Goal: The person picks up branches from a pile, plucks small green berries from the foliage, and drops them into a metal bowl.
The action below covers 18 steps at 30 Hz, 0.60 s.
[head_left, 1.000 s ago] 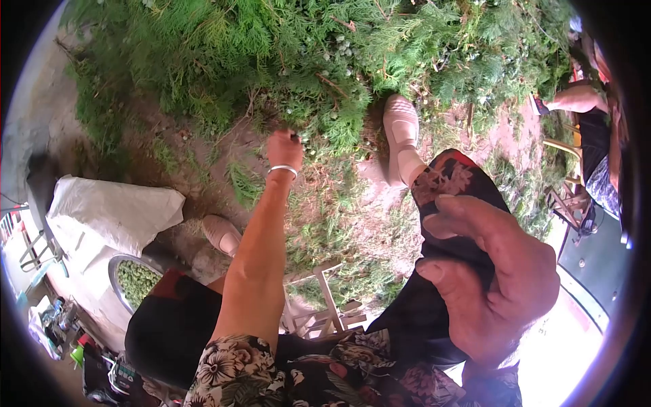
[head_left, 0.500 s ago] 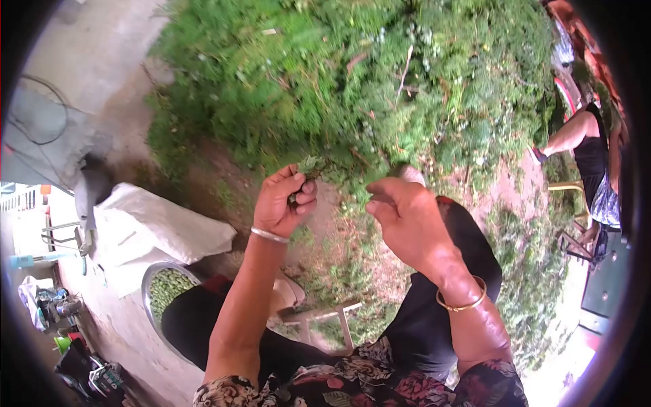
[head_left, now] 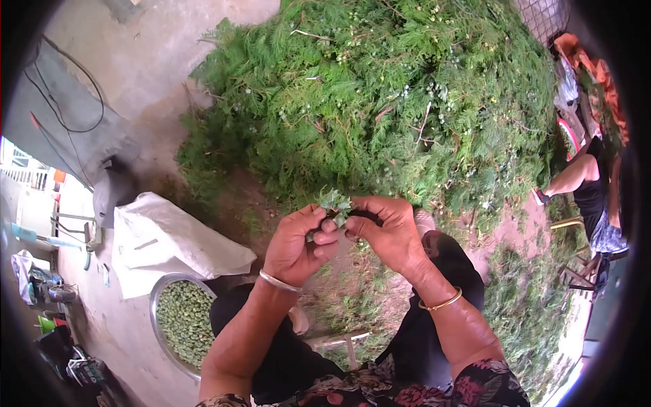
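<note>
A small green sprig (head_left: 335, 203) with pale, pointed tips is pinched between both hands, in front of the heap of branches. My left hand (head_left: 302, 243), with a silver bangle at the wrist, grips it from the left. From the right, my right hand (head_left: 390, 234), with a gold bangle, closes its thumb and finger on the same sprig. A large pile of green feathery branches (head_left: 380, 102) lies on the ground beyond my hands. At the lower left, a round metal basin (head_left: 154, 317) holds many small green cones (head_left: 183, 319).
A white sack (head_left: 169, 237) lies above the basin. At the right edge sits another person (head_left: 590, 183), beside a red-rimmed round thing. Part of a low stool (head_left: 349, 349) shows between my legs. Black cable (head_left: 102, 102) curls at the upper left.
My right hand has come in to the left and taken hold of the sprig beside my left hand. The view has shifted, so the basin and its cones show more fully.
</note>
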{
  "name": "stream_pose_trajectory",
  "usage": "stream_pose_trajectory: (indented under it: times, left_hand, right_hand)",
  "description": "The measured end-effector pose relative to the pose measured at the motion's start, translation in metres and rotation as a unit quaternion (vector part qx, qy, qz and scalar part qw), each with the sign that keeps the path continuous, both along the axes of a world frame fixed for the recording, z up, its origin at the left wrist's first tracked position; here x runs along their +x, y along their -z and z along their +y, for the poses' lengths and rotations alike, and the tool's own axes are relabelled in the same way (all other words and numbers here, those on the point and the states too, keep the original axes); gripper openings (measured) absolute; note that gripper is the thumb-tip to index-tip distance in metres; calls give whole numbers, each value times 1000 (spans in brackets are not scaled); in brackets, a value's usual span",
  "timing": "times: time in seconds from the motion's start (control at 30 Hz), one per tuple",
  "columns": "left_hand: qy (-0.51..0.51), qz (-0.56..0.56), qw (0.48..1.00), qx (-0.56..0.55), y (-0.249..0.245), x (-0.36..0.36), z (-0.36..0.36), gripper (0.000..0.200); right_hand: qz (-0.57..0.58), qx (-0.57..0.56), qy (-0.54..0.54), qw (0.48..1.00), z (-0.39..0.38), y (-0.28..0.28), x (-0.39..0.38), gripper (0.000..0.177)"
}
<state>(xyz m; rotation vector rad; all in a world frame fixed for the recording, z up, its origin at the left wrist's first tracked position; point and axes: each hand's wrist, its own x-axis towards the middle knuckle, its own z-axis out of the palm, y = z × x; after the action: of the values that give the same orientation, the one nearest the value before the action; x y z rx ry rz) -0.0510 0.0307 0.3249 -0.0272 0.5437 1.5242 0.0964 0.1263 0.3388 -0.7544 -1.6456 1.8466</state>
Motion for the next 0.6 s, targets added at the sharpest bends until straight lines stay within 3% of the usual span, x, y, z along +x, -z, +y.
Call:
stream_pose_trajectory:
  times: [0.1, 0.27, 0.4, 0.53, 0.6]
  left_hand:
    - [9, 17, 1000, -17, -1, -3, 1, 6]
    - [-9, 32, 999, -28, 9, -14, -6, 6]
    - [14, 69, 997, 41, 7, -24, -13, 8]
    - [3, 105, 992, 70, -4, -26, -21, 14]
    - [-4, 214, 976, 34, -10, -28, -22, 12]
  right_hand:
    - [-52, 76, -6, 996, 5, 6, -3, 10]
    - [-2, -69, -3, 998, 3, 7, -14, 10]
    - [-22, -84, 2, 996, -2, 7, -23, 12]
    - [-13, -170, -82, 982, 1, 13, -19, 15]
    - [2, -214, -103, 972, 1, 12, -19, 16]
